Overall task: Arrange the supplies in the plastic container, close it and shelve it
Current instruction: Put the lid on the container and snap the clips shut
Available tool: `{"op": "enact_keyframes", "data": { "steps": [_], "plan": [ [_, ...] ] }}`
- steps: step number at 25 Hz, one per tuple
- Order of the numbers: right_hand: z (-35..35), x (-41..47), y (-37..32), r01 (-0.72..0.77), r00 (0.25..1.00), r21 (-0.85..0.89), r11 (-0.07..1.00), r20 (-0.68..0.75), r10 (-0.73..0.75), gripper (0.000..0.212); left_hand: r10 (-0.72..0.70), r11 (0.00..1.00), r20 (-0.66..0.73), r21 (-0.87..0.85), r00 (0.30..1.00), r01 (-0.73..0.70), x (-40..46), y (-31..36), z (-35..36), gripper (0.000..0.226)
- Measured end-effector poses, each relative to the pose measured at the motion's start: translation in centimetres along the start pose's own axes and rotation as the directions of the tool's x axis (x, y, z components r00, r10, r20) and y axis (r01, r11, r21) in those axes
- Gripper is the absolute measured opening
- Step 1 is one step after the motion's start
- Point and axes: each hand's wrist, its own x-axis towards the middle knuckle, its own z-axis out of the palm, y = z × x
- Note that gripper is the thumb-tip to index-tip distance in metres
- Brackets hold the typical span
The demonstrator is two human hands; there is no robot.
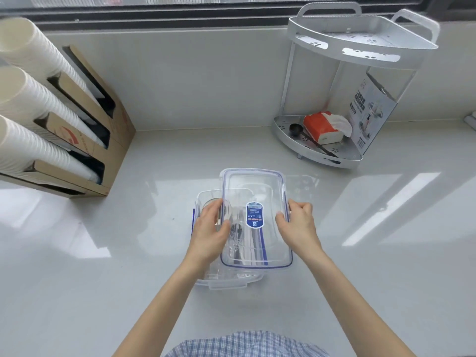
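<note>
On the pale glossy counter (pixel 128 253) below the window, your left hand (pixel 210 234) and right hand (pixel 298 225) grip the clear lid (pixel 253 191) by its sides, held skewed over the plastic container (pixel 226 280). Beyond the container, to its right, stands the white shelf rack (pixel 360 42).

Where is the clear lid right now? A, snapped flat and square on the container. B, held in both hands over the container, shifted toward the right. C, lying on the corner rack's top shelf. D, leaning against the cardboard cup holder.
B: the left hand and right hand grip the lid by its sides above the container, whose left part stays uncovered.
</note>
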Motion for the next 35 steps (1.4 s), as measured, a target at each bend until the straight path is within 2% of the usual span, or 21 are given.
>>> {"op": "enact_keyframes", "data": {
  "steps": [3,6,8,12,16,23,28,31,35],
  "plan": [
    [2.2,-0.6,-0.5,0.021,0.996,-0.02,1.0,0.091,-0.019,0.013,-0.052,0.99,-0.067,0.128,0.996,0.06,-0.2,-1.7,-1.4,0.048],
    [3.3,-0.9,-1.2,0.046,0.993,-0.068,0.997,0.115,-0.038,0.03,-0.109,0.987,-0.097,0.112,0.989,0.12,-0.3,-3.2,-2.0,0.048],
    [3.7,-1.0,-1.4,0.063,0.992,-0.095,0.993,0.119,-0.051,0.033,-0.143,0.983,-0.095,0.103,0.985,0.152,-0.4,-4.1,-2.0,0.048],
    [4.0,-1.1,-0.9,0.063,0.986,-0.096,0.993,0.161,-0.047,0.013,-0.152,0.982,-0.101,0.095,0.983,0.162,-0.3,-4.9,-1.7,0.048],
    [4.1,-1.2,-0.7,0.074,0.986,-0.072,0.995,0.153,-0.063,0.011,-0.168,0.983,-0.109,0.06,0.98,0.175,-0.4,-5.1,-1.4,0.048],
    [4.5,-1.3,-0.5,0.056,0.989,-0.021,0.998,0.139,-0.053,0.036,-0.213,0.977,-0.117,-0.052,0.97,0.208,-0.6,-5.7,-1.4,0.046],
    [4.6,-1.4,-0.4,0.032,0.991,0.022,0.999,0.128,-0.035,0.045,-0.113,0.993,-0.144,0.008,0.983,0.115,-1.3,-6.5,-0.8,0.045],
    [4.6,-1.6,-0.2,-0.063,0.991,0.117,0.991,0.124,0.049,0.052,-0.112,0.994,-0.158,-0.034,0.981,0.108,-1.5,-6.7,-0.7,0.045],
    [4.4,-1.2,0.9,-0.298,0.929,0.188,0.936,0.284,0.239,0.066,-0.098,0.995,-0.165,-0.036,0.981,0.094,-1.6,-7.0,-0.6,0.046]
  ]
}}
